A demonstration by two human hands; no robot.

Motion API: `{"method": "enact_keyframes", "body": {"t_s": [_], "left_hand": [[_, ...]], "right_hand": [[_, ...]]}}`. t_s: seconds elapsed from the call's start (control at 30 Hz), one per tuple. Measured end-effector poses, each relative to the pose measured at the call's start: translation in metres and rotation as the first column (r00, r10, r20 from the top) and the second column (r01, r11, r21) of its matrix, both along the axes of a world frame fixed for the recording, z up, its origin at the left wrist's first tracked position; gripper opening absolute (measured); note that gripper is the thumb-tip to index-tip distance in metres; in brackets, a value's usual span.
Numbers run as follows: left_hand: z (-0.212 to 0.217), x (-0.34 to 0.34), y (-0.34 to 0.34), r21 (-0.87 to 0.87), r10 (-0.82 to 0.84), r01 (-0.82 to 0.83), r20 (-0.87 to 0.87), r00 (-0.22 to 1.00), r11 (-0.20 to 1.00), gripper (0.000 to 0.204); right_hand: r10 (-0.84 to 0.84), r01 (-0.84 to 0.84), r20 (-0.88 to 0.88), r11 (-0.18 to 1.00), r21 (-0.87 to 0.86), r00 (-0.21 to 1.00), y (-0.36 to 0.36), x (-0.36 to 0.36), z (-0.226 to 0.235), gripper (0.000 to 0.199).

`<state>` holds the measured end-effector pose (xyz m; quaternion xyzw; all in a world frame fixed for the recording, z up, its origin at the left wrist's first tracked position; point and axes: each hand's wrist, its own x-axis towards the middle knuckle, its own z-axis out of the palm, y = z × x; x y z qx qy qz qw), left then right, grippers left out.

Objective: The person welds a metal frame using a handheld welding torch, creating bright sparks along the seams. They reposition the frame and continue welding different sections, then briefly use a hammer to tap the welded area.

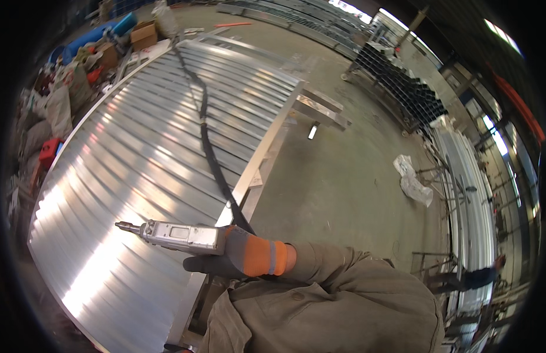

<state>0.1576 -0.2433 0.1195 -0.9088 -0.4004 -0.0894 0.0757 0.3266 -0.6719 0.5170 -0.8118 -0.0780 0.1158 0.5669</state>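
My right hand (236,257), in a grey and orange work glove, is closed round the rear of a silver, box-bodied welding gun (182,234). The gun's narrow metal nozzle (129,226) points left, over a large ribbed metal panel (149,153). A thick black cable (213,159) runs across the panel and down behind my gloved hand. At the lower edge, a dark sliver with a reddish edge may be part of my left hand (175,348); its fingers are hidden.
A pale metal frame bar (264,141) edges the panel, with beams (320,109) jutting out beyond it. Sacks, boxes and blue rolls (90,42) crowd the left. Stacked dark tubes (396,85) sit on a wheeled rack. Clear plastic sheeting (411,181) lies on the floor. Another person (473,277) stands at right.
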Motion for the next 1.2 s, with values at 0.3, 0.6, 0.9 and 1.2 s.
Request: {"method": "enact_keyframes", "body": {"t_s": [0.3, 0.6, 0.9, 1.2], "left_hand": [[0.015, 0.060, -0.047, -0.056, -0.169, 0.166, -0.053, 0.984, 0.985, 0.072], [0.021, 0.083, -0.078, -0.085, -0.207, 0.195, -0.166, 0.964, 0.977, 0.058], [0.016, 0.081, -0.098, -0.058, -0.232, 0.227, -0.375, 0.897, 0.972, 0.045], [0.010, 0.132, -0.317, -0.369, -0.353, 0.341, 0.038, 0.935, 0.864, 0.087]], "right_hand": [[-0.226, 0.204, 0.158, 0.969, 0.141, 0.961, -0.039, -0.038, -0.006, 0.060], [-0.494, 0.470, -0.029, 0.805, 0.362, 0.869, -0.112, -0.029, 0.017, 0.060], [-0.613, 0.570, 0.171, 0.785, 0.243, 0.771, -0.298, -0.013, -0.016, 0.027], [0.055, 0.813, 0.900, 0.410, -0.414, 0.432, -0.743, -0.003, 0.044, 0.045]]}}
